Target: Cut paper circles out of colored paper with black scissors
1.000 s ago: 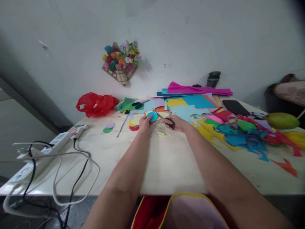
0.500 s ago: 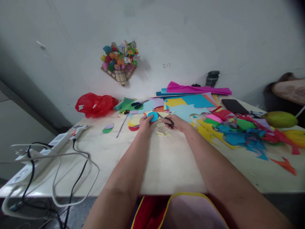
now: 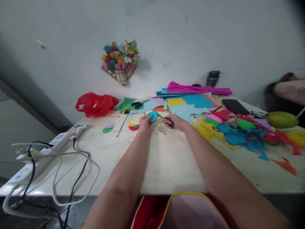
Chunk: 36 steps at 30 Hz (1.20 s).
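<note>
My left hand (image 3: 144,122) pinches a blue paper circle (image 3: 153,117) with pale paper at its edge. To its right, my right hand (image 3: 173,122) is closed on dark-handled scissors (image 3: 168,120), whose blades point up and left toward the circle's right edge. Small pale yellow scraps (image 3: 164,134) lie on the table just below the hands. Left of my left hand sit yellow paper circles (image 3: 134,121) with red ones (image 3: 133,128) under them. A green circle (image 3: 108,130) overlaps a lilac one farther left.
Paper scraps (image 3: 247,136) cover the table's right side near a dark phone (image 3: 235,106) and green fruit (image 3: 280,119). Coloured sheets (image 3: 202,100) lie at the back, a red plastic bag (image 3: 95,105) back left. A power strip (image 3: 45,159) with looping cables occupies the left edge.
The blue circle has turned or tilted slightly in my left hand, and more pale edge shows at its upper left. Both hands stay in nearly the same place.
</note>
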Available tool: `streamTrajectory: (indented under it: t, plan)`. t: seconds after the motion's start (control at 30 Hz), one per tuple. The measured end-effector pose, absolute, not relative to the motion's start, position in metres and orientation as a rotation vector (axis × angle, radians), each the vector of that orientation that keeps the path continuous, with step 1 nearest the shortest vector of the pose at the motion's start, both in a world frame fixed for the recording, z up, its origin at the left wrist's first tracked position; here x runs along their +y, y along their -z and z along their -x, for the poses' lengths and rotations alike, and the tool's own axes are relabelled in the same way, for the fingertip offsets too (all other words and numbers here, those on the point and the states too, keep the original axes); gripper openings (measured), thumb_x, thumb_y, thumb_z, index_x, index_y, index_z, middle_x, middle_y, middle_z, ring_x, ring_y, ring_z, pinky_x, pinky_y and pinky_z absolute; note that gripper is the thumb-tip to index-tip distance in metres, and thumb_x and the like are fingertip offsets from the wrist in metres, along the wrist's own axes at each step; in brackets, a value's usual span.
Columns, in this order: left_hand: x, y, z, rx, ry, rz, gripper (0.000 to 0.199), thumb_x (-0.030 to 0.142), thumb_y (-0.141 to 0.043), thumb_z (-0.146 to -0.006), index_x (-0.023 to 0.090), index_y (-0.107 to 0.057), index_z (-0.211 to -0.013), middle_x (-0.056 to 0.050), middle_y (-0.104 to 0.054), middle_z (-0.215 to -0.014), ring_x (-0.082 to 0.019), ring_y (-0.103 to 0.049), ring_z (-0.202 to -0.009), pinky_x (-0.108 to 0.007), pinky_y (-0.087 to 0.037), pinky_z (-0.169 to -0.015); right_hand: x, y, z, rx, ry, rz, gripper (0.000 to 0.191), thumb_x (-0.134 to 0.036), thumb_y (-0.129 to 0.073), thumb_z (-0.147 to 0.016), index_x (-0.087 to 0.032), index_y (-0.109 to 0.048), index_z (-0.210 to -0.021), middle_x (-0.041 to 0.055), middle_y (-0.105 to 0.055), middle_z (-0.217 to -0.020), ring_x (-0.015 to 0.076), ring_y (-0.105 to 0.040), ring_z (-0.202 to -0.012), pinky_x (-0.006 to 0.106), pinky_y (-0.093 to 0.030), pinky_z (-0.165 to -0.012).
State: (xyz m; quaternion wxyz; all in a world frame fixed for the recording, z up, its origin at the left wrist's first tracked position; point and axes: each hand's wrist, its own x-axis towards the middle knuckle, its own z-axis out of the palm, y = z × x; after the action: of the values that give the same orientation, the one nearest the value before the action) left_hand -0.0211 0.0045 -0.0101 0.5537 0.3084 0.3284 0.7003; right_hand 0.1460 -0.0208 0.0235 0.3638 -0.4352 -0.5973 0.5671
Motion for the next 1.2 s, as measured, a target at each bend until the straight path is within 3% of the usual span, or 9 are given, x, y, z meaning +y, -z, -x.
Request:
streamTrajectory:
  t: [0.47,1.03,1.2]
  plan:
    - [0.0026,0.0073,0.0225,0.793,-1.667,-0.716,0.023,0.018,-0.081,-0.056,0.012,-0.065,-0.072,-0.005,-0.068,-0.068,-0.022,-0.069,-0.073,-0.042,-0.058,-0.079,-0.0218,-0.0247,-0.1463,-1.570,-1.428,1.132,0.022,-0.018,-0.066,-0.079,-0.015,-0.053,-0.062,-0.0030,-0.046,-0.044,0.0059,-0.035,-0.038,0.021,-0.024,-0.038]
    - [0.0058,0.0118,0.0240,0.803,-1.640,-0.755,0.029,0.022,-0.086,-0.055,0.013,-0.066,-0.074,-0.006,-0.068,-0.071,-0.025,-0.070,-0.082,-0.042,-0.058,-0.081,-0.0237,-0.0254,-0.1467,-1.526,-1.486,1.163,0.018,-0.025,-0.069,-0.077,-0.015,-0.057,-0.070,-0.0025,-0.049,-0.047,0.0070,-0.040,-0.040,0.020,-0.024,-0.037]
    - [0.0076,0.0139,0.0233,0.802,-1.635,-0.773,0.030,0.024,-0.086,-0.054,0.014,-0.065,-0.073,-0.005,-0.068,-0.070,-0.020,-0.068,-0.073,-0.037,-0.058,-0.074,-0.0251,-0.0267,-0.1471,-1.535,-1.480,1.179,0.019,-0.026,-0.069,-0.078,-0.015,-0.056,-0.071,-0.0027,-0.050,-0.047,0.0064,-0.040,-0.039,0.019,-0.026,-0.036]
